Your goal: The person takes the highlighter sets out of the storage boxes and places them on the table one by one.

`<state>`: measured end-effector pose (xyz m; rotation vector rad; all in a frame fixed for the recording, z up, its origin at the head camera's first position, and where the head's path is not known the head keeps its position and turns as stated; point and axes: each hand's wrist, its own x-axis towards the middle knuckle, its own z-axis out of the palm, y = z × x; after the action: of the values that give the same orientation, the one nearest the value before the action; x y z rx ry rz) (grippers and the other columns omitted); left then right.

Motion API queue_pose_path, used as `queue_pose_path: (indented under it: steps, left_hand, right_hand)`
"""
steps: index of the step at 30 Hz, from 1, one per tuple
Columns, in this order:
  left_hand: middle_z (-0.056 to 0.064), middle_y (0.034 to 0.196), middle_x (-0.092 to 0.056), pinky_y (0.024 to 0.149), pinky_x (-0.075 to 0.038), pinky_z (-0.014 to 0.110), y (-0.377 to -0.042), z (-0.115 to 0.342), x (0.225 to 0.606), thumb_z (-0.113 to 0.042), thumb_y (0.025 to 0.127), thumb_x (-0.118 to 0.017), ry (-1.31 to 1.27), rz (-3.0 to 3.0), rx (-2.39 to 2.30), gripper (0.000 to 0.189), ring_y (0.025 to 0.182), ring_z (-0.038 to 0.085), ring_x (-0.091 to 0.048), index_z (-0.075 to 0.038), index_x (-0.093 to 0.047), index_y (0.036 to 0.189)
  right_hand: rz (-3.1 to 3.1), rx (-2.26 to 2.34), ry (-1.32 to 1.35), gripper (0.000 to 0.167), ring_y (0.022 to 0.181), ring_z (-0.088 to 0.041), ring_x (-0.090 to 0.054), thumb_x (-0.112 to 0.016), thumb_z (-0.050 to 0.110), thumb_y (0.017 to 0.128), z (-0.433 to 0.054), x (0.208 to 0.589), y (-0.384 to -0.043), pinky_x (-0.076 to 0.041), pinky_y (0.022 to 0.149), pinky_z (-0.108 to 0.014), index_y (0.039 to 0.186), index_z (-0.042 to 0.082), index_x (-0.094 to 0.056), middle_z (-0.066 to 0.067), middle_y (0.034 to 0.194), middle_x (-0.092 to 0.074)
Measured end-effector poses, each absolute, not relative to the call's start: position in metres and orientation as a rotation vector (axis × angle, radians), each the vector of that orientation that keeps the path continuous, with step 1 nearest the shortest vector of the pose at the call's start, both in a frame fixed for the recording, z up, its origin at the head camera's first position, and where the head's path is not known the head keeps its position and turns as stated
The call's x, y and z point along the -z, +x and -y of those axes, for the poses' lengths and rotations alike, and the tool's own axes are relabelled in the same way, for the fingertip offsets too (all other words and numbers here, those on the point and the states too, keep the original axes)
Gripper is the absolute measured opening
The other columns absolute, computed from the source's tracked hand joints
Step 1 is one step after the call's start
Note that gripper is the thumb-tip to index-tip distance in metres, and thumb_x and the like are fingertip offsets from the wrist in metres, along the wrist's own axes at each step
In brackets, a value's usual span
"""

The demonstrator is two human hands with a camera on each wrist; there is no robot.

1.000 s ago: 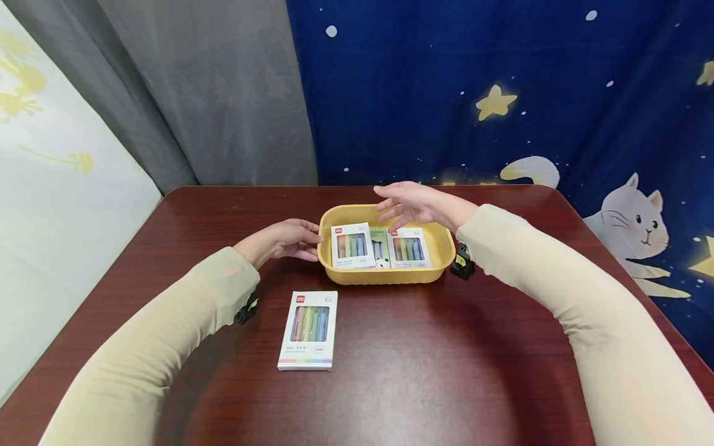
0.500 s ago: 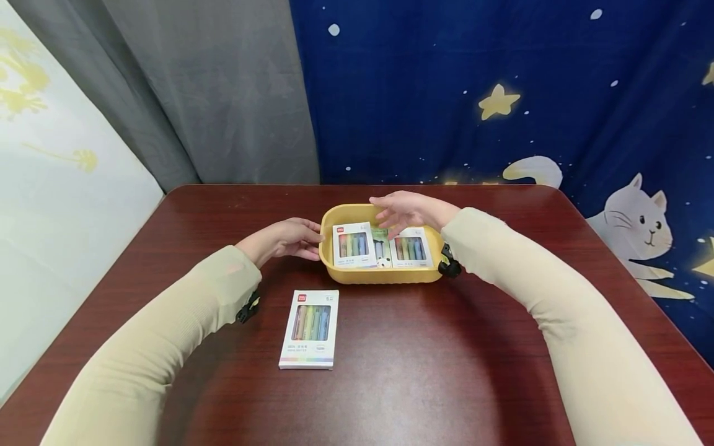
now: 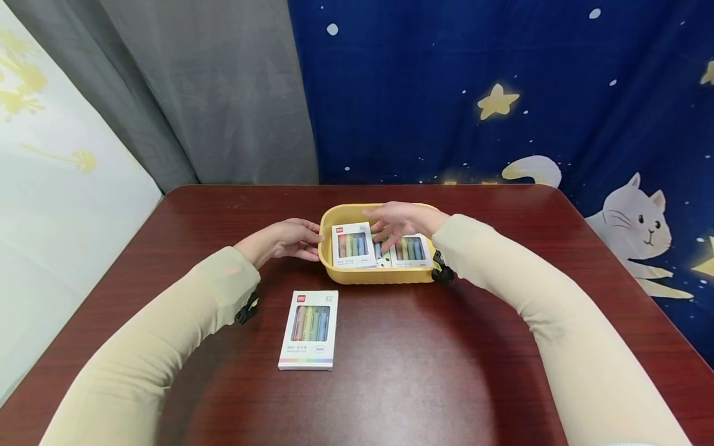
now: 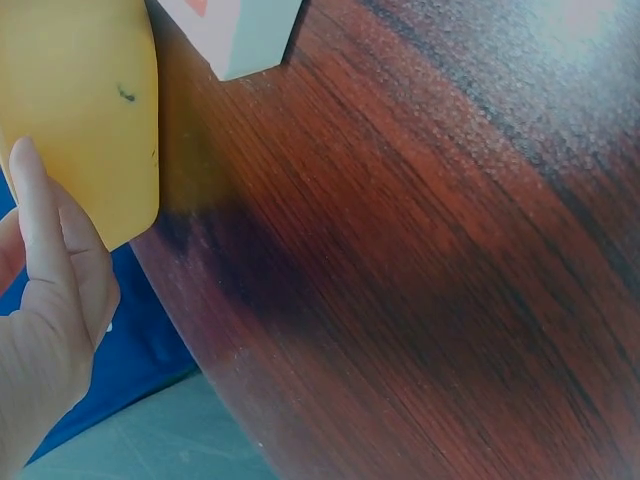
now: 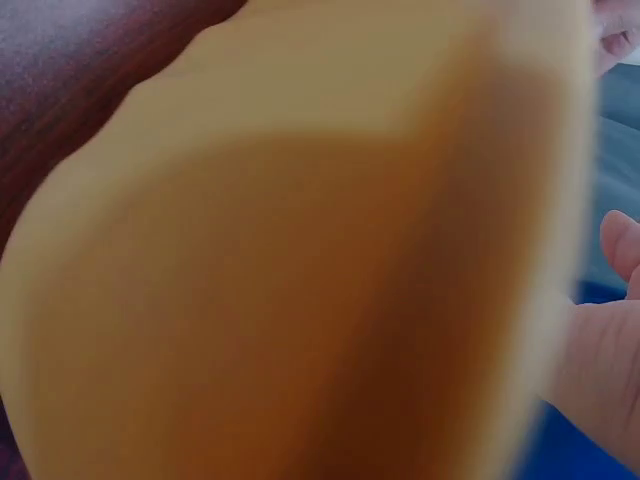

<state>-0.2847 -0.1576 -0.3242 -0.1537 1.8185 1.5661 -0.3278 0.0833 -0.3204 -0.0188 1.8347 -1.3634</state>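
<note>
A yellow plastic basket [image 3: 340, 276] stands toward the back of the table. Two white windowed boxes of coloured highlighters lie in it, a left box [image 3: 352, 245] and a right box [image 3: 411, 249]. Between them shows a green packet with a panda picture [image 3: 383, 259], partly covered by my right hand [image 3: 404, 218]. That hand is over the basket, fingers loosely spread and pointing down at the packet. At the basket's left end my left hand [image 3: 290, 238] touches the outer wall with fairly straight fingers, also seen against the basket wall [image 4: 90, 110] in the left wrist view.
Another white highlighter box [image 3: 308, 331] lies flat on the dark red wooden table [image 3: 413, 365], in front of the basket. Grey and blue curtains [image 3: 401, 93] hang behind the table's far edge. The basket wall [image 5: 250, 280] fills most of the right wrist view.
My right hand has come down and slightly left, from above the basket's back rim to lower over the packet. The left hand, the basket and the boxes stay in place.
</note>
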Motion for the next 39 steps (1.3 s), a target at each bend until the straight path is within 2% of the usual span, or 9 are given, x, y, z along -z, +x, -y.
queue_pose_path:
  steps: [9, 19, 26, 32, 39]
  left_hand:
    - [0.012, 0.099, -0.051, 0.064, -0.057, 0.026, -0.285, 0.157, 0.326, -0.006, 0.095, -0.046, -0.171, -1.806, -1.572, 0.047, 0.062, 0.012, -0.060, -0.001, -0.029, 0.138]
    - [0.010, 0.091, -0.054, 0.062, -0.057, 0.024, -0.284, 0.157, 0.325, -0.004, 0.094, -0.045, -0.137, -1.818, -1.570, 0.046, 0.061, 0.012, -0.060, 0.001, -0.028, 0.137]
    - [0.010, 0.093, -0.055, 0.063, -0.057, 0.025, -0.285, 0.158, 0.325, -0.005, 0.095, -0.045, -0.150, -1.816, -1.571, 0.046, 0.063, 0.013, -0.061, 0.000, -0.028, 0.137]
    - [0.011, 0.094, -0.054, 0.064, -0.057, 0.025, -0.285, 0.158, 0.324, -0.005, 0.095, -0.045, -0.160, -1.813, -1.569, 0.047, 0.064, 0.013, -0.061, 0.000, -0.028, 0.138]
    - [0.011, 0.097, -0.054, 0.065, -0.057, 0.026, -0.285, 0.157, 0.325, -0.006, 0.095, -0.045, -0.150, -1.818, -1.562, 0.047, 0.065, 0.013, -0.061, 0.000, -0.027, 0.139]
  right_hand:
    - [-1.833, 1.360, -0.003, 0.059, 0.124, -0.042, -0.039, -0.042, 0.033, 0.097, -0.083, 0.320, -0.323, -0.049, 0.088, -0.051, 0.147, 0.017, -0.014, -0.021, 0.147, -0.020]
    - [-1.876, 1.330, 0.004, 0.061, 0.119, -0.043, -0.043, -0.044, 0.033, 0.097, -0.077, 0.314, -0.321, -0.050, 0.087, -0.048, 0.147, 0.016, -0.013, -0.024, 0.145, -0.023]
    - [-1.902, 1.331, -0.016, 0.063, 0.128, -0.041, -0.033, -0.049, 0.033, 0.094, -0.075, 0.317, -0.311, -0.051, 0.087, -0.046, 0.145, 0.013, -0.019, -0.020, 0.149, -0.014]
    - [-1.949, 1.335, -0.008, 0.063, 0.128, -0.039, -0.033, -0.050, 0.032, 0.093, -0.073, 0.318, -0.305, -0.049, 0.088, -0.049, 0.144, 0.011, -0.020, -0.019, 0.146, -0.018]
    - [-1.932, 1.448, 0.077, 0.064, 0.128, -0.043, -0.031, -0.050, 0.029, 0.094, -0.070, 0.316, -0.299, -0.046, 0.092, -0.051, 0.145, 0.011, -0.017, -0.018, 0.145, -0.020]
